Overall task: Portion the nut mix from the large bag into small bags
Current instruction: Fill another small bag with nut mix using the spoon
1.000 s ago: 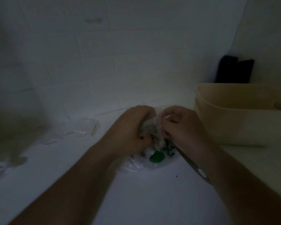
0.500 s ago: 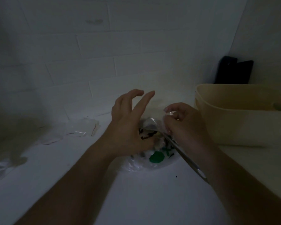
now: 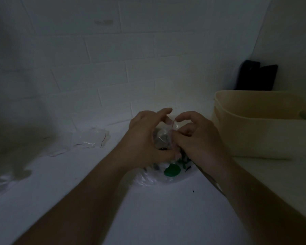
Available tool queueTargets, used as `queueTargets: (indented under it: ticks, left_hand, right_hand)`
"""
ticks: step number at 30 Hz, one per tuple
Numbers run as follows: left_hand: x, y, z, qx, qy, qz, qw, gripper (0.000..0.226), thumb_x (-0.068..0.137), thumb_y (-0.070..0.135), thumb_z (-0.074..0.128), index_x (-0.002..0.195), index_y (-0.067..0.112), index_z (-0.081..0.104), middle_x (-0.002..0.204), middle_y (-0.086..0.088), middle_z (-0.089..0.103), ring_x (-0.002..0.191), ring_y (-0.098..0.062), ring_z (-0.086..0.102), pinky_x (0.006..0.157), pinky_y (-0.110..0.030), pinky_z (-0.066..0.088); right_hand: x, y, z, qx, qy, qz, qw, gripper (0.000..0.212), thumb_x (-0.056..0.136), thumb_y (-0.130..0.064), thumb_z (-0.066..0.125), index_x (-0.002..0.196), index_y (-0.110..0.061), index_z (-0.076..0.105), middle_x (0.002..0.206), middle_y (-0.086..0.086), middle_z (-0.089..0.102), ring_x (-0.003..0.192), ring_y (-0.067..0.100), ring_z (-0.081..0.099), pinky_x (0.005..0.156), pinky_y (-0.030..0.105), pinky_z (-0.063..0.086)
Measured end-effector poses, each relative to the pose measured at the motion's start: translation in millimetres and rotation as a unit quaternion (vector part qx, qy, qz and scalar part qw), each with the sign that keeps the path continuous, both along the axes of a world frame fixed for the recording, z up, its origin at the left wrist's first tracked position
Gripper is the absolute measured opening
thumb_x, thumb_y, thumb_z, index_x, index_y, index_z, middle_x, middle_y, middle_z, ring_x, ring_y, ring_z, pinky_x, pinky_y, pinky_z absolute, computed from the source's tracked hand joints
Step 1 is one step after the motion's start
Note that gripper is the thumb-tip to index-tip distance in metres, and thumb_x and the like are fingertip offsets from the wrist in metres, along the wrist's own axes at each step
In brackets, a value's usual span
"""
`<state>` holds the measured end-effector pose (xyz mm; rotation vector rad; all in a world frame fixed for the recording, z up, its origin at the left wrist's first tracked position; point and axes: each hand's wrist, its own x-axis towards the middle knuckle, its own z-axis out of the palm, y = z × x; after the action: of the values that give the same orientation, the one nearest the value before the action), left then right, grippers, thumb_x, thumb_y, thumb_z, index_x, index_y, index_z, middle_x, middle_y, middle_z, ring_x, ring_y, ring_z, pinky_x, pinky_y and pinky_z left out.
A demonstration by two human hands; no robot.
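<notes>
Two hands meet over a small clear bag partly filled with nut mix, held just above the white counter. The left hand cups the small bag from the left side, its thumb curled under and its forefinger stretched over the top. The right hand pinches the bag's upper edge between thumb and curled fingers. Beneath both hands lies the large bag, a crumpled clear plastic one with a green patch showing, resting on the counter. The light is dim, so the nuts themselves appear only as dark and pale lumps. To the left, near the tiled wall, lies a loose heap of empty small bags with thin red lines. To the right stands a beige tub, well apart from the heap, and behind it a dark object leans against the wall.
</notes>
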<state>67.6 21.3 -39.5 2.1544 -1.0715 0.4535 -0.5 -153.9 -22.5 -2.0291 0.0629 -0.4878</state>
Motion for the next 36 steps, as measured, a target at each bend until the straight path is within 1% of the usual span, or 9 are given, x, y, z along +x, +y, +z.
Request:
queueTargets:
  ticks: [5,11,15,17,20,25,28,31,36]
  left_hand:
    - [0.0,-2.1,6.2,-0.009,-0.032,0.003,0.999,0.067,0.066,0.052,0.086,0.125,0.025,0.07,0.11,0.023,0.063,0.106,0.0,0.053,0.1,-0.012,0.034]
    - [3.4,11.2,6.1,-0.116,0.095,0.056,0.987,0.048,0.073,0.059,0.081,0.117,0.046,0.067,0.112,0.033,0.067,0.114,0.013,0.055,0.096,-0.014,0.045]
    - [8.0,14.0,6.0,-0.194,0.145,0.086,0.966,0.044,0.079,0.05,0.079,0.121,0.039,0.071,0.107,0.021,0.075,0.108,0.0,0.066,0.095,-0.026,0.05]
    - [9.5,13.7,4.6,-0.189,0.156,0.091,0.965,0.047,0.077,0.057,0.077,0.12,0.041,0.071,0.108,0.022,0.074,0.109,-0.003,0.066,0.093,-0.026,0.052]
    - [11.0,14.2,1.2,-0.172,0.165,0.09,0.967,0.055,0.072,0.067,0.072,0.12,0.041,0.071,0.112,0.021,0.074,0.108,-0.003,0.066,0.086,-0.017,0.049]
    - [7.8,14.9,1.7,-0.117,0.204,0.055,0.97,0.049,0.076,0.064,0.078,0.118,0.042,0.07,0.105,0.019,0.074,0.091,0.004,0.067,0.08,-0.018,0.05]
    - [6.0,13.1,0.0,-0.039,0.205,0.034,0.977,0.039,0.083,0.065,0.072,0.115,0.041,0.068,0.102,0.022,0.073,0.092,0.001,0.07,0.085,-0.029,0.058]
    - [1.7,9.7,-0.1,0.013,0.178,0.02,0.984,0.033,0.088,0.064,0.066,0.113,0.043,0.065,0.102,0.025,0.072,0.094,0.005,0.067,0.085,-0.028,0.057]
    - [0.1,3.5,-6.0,0.074,0.147,-0.003,0.986,0.05,0.077,0.056,0.082,0.119,0.039,0.06,0.099,0.016,0.072,0.09,-0.001,0.067,0.08,-0.029,0.057]
  right_hand:
    - [0.6,0.4,-1.7,0.004,-0.006,0.02,1.0,0.025,0.086,-0.025,0.079,0.102,-0.034,0.063,0.075,-0.008,0.077,0.067,0.007,0.073,0.066,0.03,0.059]
    - [2.0,-35.5,13.0,0.023,-0.021,0.074,0.997,0.018,0.101,-0.021,0.064,0.104,-0.039,0.066,0.084,-0.007,0.074,0.071,0.011,0.071,0.06,0.025,0.055]
    - [-7.4,-65.6,7.8,-0.192,0.024,0.122,0.973,0.029,0.103,-0.016,0.059,0.092,-0.04,0.071,0.08,-0.01,0.069,0.061,0.005,0.063,0.056,0.019,0.05]
    - [-9.8,-68.7,2.6,-0.317,0.053,0.163,0.933,0.032,0.102,-0.012,0.061,0.096,-0.04,0.075,0.089,-0.017,0.066,0.075,-0.006,0.061,0.069,0.008,0.046]
    - [-8.0,-68.5,-2.8,-0.379,0.102,0.258,0.883,0.037,0.094,0.004,0.062,0.106,-0.027,0.08,0.093,-0.023,0.055,0.089,-0.022,0.053,0.076,0.001,0.038]
    - [-5.9,-76.9,-13.4,-0.386,0.12,0.265,0.876,0.044,0.092,0.001,0.062,0.093,-0.04,0.074,0.099,-0.005,0.058,0.09,0.0,0.055,0.073,0.007,0.039]
    - [-2.1,-76.3,-14.9,-0.332,0.031,0.265,0.905,0.02,0.095,-0.022,0.059,0.096,-0.036,0.074,0.102,-0.008,0.062,0.091,-0.002,0.059,0.078,0.007,0.039]
    - [3.9,-73.5,-14.3,-0.206,-0.111,0.233,0.944,0.027,0.102,-0.026,0.056,0.107,-0.01,0.076,0.097,0.001,0.067,0.088,0.006,0.064,0.079,0.019,0.047]
    - [8.6,-67.6,-14.8,-0.191,-0.138,0.115,0.965,0.02,0.098,-0.023,0.057,0.106,-0.025,0.075,0.103,-0.01,0.07,0.096,0.005,0.066,0.083,0.018,0.048]
